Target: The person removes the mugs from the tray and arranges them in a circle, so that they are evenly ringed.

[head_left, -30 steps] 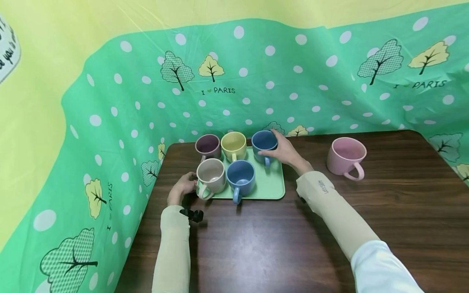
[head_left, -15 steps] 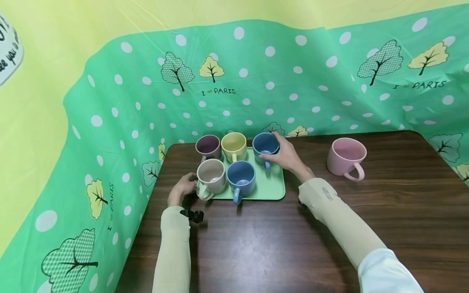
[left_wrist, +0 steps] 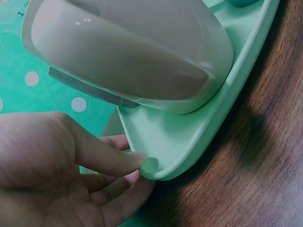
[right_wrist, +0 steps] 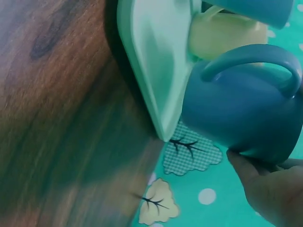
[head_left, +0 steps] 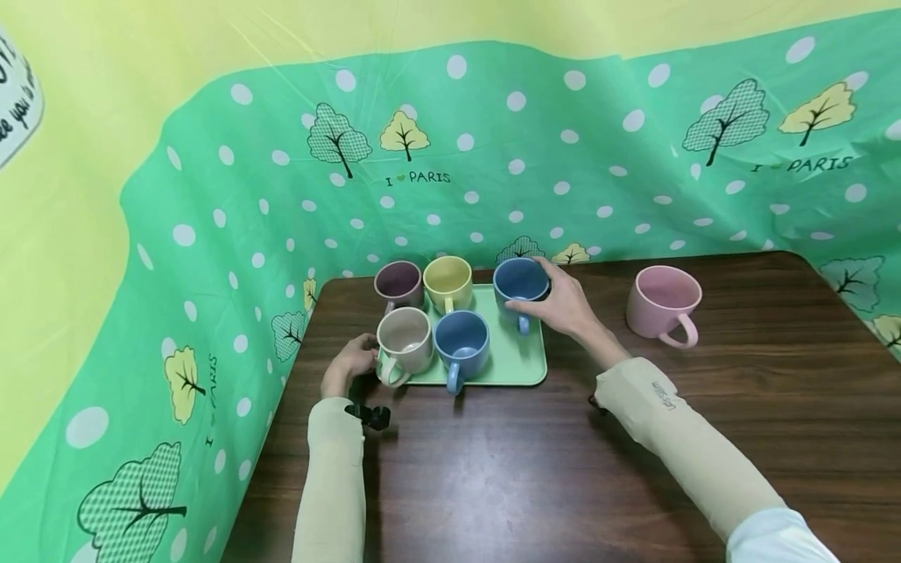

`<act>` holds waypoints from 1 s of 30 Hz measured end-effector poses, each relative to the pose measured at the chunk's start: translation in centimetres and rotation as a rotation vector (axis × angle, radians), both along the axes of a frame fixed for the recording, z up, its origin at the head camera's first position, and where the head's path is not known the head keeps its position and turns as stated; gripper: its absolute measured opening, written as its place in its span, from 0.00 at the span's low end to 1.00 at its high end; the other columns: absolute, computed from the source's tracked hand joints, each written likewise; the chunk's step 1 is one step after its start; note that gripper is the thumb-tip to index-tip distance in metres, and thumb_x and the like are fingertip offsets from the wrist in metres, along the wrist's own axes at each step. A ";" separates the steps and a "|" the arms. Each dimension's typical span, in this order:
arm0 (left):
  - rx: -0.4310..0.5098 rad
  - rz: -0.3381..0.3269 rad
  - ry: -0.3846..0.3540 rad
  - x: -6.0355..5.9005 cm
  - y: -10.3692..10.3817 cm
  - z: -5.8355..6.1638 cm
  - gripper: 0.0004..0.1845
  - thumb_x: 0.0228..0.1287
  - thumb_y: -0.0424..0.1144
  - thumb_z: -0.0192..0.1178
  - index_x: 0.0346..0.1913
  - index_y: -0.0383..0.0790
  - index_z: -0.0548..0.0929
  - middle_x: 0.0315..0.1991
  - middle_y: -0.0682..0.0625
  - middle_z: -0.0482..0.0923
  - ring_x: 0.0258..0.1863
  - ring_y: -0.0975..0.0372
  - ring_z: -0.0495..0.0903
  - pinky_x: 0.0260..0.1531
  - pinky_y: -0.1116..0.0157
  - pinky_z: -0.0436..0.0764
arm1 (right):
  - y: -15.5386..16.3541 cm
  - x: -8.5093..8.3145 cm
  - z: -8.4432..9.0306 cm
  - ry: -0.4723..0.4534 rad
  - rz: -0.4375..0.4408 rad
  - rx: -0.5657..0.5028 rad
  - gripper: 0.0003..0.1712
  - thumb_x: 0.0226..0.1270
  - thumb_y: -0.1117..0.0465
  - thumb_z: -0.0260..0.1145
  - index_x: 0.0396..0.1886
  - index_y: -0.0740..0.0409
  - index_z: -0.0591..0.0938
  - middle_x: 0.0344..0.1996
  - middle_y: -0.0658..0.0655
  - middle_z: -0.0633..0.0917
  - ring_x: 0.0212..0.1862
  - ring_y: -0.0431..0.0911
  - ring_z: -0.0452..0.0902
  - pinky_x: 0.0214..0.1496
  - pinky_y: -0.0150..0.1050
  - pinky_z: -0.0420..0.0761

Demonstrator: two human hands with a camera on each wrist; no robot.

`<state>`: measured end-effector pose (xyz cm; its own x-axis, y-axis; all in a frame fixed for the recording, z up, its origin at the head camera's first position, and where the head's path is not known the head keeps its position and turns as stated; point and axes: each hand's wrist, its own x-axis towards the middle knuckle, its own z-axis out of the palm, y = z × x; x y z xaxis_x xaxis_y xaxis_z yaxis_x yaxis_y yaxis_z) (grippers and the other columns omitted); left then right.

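Note:
My left hand (head_left: 353, 360) pinches the near left corner of a light green tray (head_left: 517, 361); in the left wrist view the thumb lies on the tray's rim with fingers beneath. My right hand (head_left: 565, 306) grips a dark blue mug (right_wrist: 241, 101) from its right side, over the tray's far right part. Whether that mug touches the tray cannot be told. On the tray stand a beige mug (head_left: 404, 340) beside my left hand and another blue mug (head_left: 461, 344) to its right. Behind them are a purple mug (head_left: 399, 285) and a yellow mug (head_left: 448, 283).
A pink mug (head_left: 662, 303) stands on the dark wooden table (head_left: 486, 477), right of the tray. Behind the table hangs a green and yellow cloth (head_left: 464, 141) with printed trees and dots.
My right hand has moved right and slightly nearer with the dark blue mug, away from the yellow one. My left hand and the tray have stayed in place.

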<state>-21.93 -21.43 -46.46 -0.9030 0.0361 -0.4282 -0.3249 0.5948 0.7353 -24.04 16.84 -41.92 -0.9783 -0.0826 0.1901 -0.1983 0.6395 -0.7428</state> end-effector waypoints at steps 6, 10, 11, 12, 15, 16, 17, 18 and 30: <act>0.014 0.007 0.012 0.1 -0.1 -0.3 0.24 0.67 0.26 0.45 0.67 0.30 0.62 0.51 0.36 0.70 0.46 0.54 0.73 0.48 0.59 0.76 | 0.5 1.3 0.7 0.014 -0.022 0.015 0.61 0.40 0.33 0.75 0.71 0.55 0.62 0.65 0.63 0.71 0.64 0.58 0.67 0.61 0.56 0.69; 0.013 0.003 0.020 0.1 -0.1 -0.3 0.24 0.67 0.26 0.45 0.66 0.30 0.63 0.50 0.36 0.70 0.45 0.54 0.73 0.46 0.60 0.77 | 1.1 2.7 0.8 0.039 -0.041 0.028 0.60 0.41 0.34 0.75 0.72 0.54 0.62 0.65 0.61 0.71 0.64 0.58 0.67 0.61 0.58 0.68; 0.010 0.001 0.022 0.1 0.0 -0.3 0.24 0.67 0.26 0.45 0.66 0.30 0.63 0.50 0.36 0.70 0.45 0.54 0.73 0.46 0.61 0.77 | 1.3 3.0 0.9 0.048 -0.041 0.032 0.59 0.41 0.34 0.75 0.71 0.53 0.62 0.65 0.61 0.71 0.64 0.58 0.67 0.61 0.58 0.69; 0.005 0.000 0.024 0.1 0.0 -0.3 0.24 0.68 0.27 0.45 0.66 0.30 0.63 0.51 0.36 0.70 0.45 0.54 0.74 0.46 0.61 0.77 | 1.5 3.4 1.0 0.057 -0.043 0.039 0.59 0.41 0.34 0.75 0.71 0.52 0.63 0.64 0.60 0.72 0.64 0.57 0.68 0.61 0.58 0.69; -0.006 -0.002 0.020 0.2 0.0 -0.2 0.24 0.68 0.27 0.45 0.67 0.31 0.63 0.52 0.36 0.71 0.46 0.54 0.74 0.48 0.60 0.77 | 2.3 4.5 1.1 0.063 -0.051 0.053 0.59 0.40 0.34 0.76 0.71 0.51 0.63 0.64 0.59 0.73 0.63 0.57 0.69 0.59 0.58 0.70; -0.008 -0.001 0.019 0.2 0.1 -0.2 0.24 0.68 0.27 0.45 0.67 0.31 0.63 0.52 0.36 0.71 0.46 0.54 0.74 0.48 0.60 0.77 | 2.7 4.9 1.2 0.059 -0.053 0.059 0.59 0.40 0.34 0.76 0.71 0.51 0.63 0.63 0.59 0.73 0.62 0.57 0.69 0.59 0.58 0.70; -0.008 -0.001 0.016 0.2 0.1 -0.2 0.24 0.68 0.27 0.45 0.67 0.31 0.63 0.52 0.36 0.71 0.46 0.54 0.74 0.48 0.60 0.77 | 3.0 5.2 1.2 0.048 -0.058 0.066 0.59 0.41 0.34 0.75 0.72 0.52 0.62 0.64 0.60 0.72 0.63 0.58 0.69 0.59 0.59 0.69; -0.006 -0.001 0.013 0.2 0.1 -0.3 0.24 0.68 0.27 0.45 0.67 0.31 0.63 0.53 0.36 0.71 0.46 0.54 0.74 0.49 0.59 0.77 | 3.4 5.5 1.1 0.038 -0.064 0.071 0.60 0.41 0.34 0.75 0.72 0.53 0.62 0.64 0.61 0.72 0.62 0.58 0.69 0.59 0.59 0.69; -0.001 0.020 0.025 0.1 0.4 -0.5 0.24 0.67 0.27 0.47 0.66 0.29 0.64 0.50 0.35 0.72 0.47 0.54 0.74 0.53 0.55 0.77 | 6.5 8.1 1.1 0.007 -0.124 0.103 0.60 0.42 0.33 0.74 0.71 0.57 0.62 0.60 0.65 0.74 0.56 0.59 0.72 0.53 0.59 0.71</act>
